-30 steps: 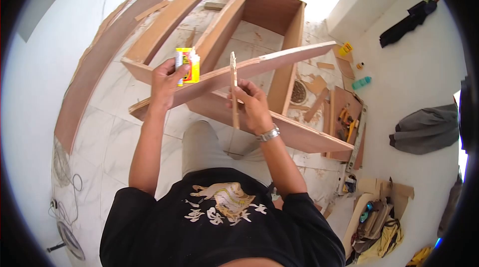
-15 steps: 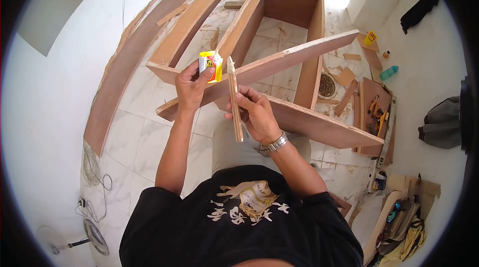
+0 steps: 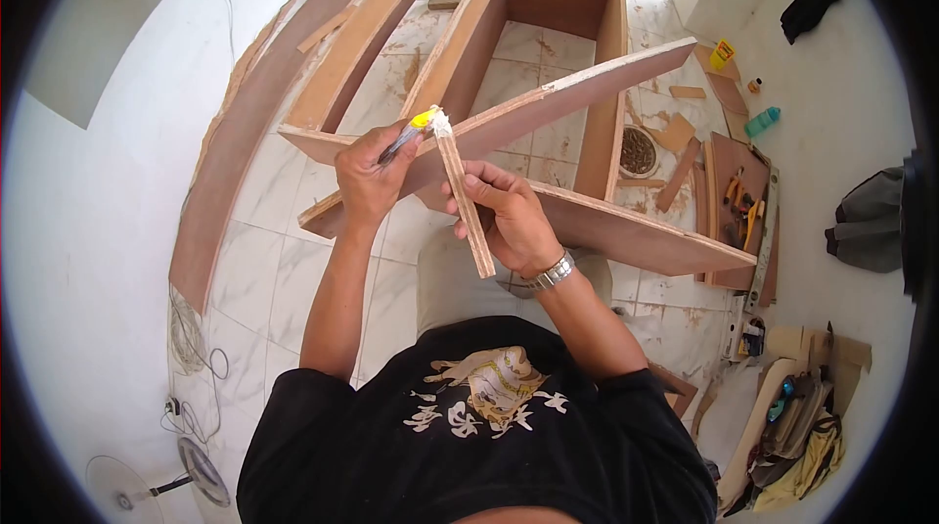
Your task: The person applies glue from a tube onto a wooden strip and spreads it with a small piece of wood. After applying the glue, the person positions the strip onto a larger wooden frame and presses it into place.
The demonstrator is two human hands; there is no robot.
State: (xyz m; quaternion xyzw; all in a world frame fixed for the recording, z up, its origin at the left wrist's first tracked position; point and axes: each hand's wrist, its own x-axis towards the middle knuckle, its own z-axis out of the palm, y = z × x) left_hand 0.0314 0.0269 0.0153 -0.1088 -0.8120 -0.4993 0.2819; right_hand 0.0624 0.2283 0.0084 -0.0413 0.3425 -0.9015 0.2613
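My left hand (image 3: 368,182) is closed around a small yellow packet (image 3: 403,140), turned nearly edge-on so its label is hidden. White paste (image 3: 441,123) sits where the packet's end meets the tip of a narrow plywood strip (image 3: 465,201). My right hand (image 3: 507,216) pinches that strip between thumb and fingers, its lower end pointing toward me. Behind both hands a long plywood board (image 3: 518,123) lies at a slant, with whitish paste along part of its upper edge. Beneath and beyond it is a wooden frame (image 3: 469,15) with several dividers.
Long boards (image 3: 235,133) lie along the left wall. Hand tools (image 3: 743,206) rest on a panel at right, near a turquoise bottle (image 3: 763,121) and a yellow container (image 3: 722,54). Scraps and sawdust litter the tiles. A fan (image 3: 202,471) stands lower left; bags (image 3: 797,431) lie lower right.
My left hand has turned the packet from label-side view to nearly edge-on and brought it against the strip's tip. The strip has tilted, its top leaning further left. The view has shifted slightly.
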